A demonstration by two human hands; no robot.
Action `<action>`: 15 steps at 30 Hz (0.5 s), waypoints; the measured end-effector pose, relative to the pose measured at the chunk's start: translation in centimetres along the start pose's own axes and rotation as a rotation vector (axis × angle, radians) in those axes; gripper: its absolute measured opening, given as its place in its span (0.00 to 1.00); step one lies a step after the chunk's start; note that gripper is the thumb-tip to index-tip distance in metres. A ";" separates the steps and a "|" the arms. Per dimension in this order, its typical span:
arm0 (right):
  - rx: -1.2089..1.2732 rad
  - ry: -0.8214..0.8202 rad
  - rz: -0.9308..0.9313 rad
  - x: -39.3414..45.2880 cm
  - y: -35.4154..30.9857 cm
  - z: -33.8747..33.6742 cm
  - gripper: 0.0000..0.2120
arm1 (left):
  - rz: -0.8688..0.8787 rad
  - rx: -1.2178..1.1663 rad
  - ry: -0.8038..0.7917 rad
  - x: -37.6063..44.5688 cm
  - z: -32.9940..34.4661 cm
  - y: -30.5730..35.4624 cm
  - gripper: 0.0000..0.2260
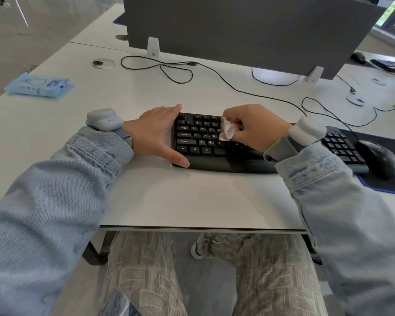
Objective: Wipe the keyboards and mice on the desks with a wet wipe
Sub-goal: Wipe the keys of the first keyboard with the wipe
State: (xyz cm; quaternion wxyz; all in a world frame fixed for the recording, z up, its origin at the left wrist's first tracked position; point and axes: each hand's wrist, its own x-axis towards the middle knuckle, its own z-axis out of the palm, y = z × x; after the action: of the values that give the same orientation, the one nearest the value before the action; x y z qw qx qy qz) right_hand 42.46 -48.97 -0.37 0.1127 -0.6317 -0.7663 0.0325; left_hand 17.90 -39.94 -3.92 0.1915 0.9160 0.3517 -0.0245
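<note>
We see a black keyboard (pixel 214 142) lying flat on a white desk (pixel 192 197), near the front edge, with its right end beside a black mouse (pixel 379 157) that sits on a dark mouse pad (pixel 392 179). Our left hand (pixel 155 133) is spread against the keyboard's left end, fingers straight along the far corner and thumb stretched along the near corner, so the end of the board sits between them; it holds nothing else. Our right hand (pixel 253 126) hovers over the middle of the keys with its fingers curled, pinching a crumpled white wipe (pixel 228 129) that hangs down onto the letter rows. Both wrists carry grey strapped devices, and both arms are in pale denim sleeves. At the far left of the desk lies a blue pack of wipes (pixel 40 85), well apart from the keyboard. A thin black cable (pixel 164 67) loops across the desk behind the keyboard, in front of a dark grey divider panel (pixel 237 30). On the neighbouring desk at far right we make out another keyboard (pixel 390 65), too blurred to tell more.
</note>
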 end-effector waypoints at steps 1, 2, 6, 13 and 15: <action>-0.008 -0.006 0.017 -0.3 0.5 -0.2 0.09 | 0.005 -0.001 0.003 0.0 0.0 -0.1 0.78; -0.021 -0.012 0.037 -0.5 0.9 -0.5 0.08 | 0.009 0.001 0.007 0.1 0.1 -0.1 0.78; -0.044 0.036 0.074 -0.5 0.8 -1.1 0.10 | 0.013 0.006 0.016 0.2 0.1 -0.2 0.78; -0.003 0.051 0.004 2.2 -4.0 0.7 0.11 | -0.014 -0.010 0.007 0.1 0.0 0.0 0.74; -0.050 -0.007 0.005 2.0 -3.8 0.7 0.11 | -0.012 -0.014 0.001 0.0 0.1 -0.1 0.76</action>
State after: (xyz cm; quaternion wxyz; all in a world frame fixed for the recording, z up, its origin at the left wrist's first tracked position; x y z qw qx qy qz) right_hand 38.31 -47.68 -0.03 0.0938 -0.6363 -0.7656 0.0158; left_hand 17.89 -39.93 -4.02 0.1975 0.9125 0.3574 -0.0229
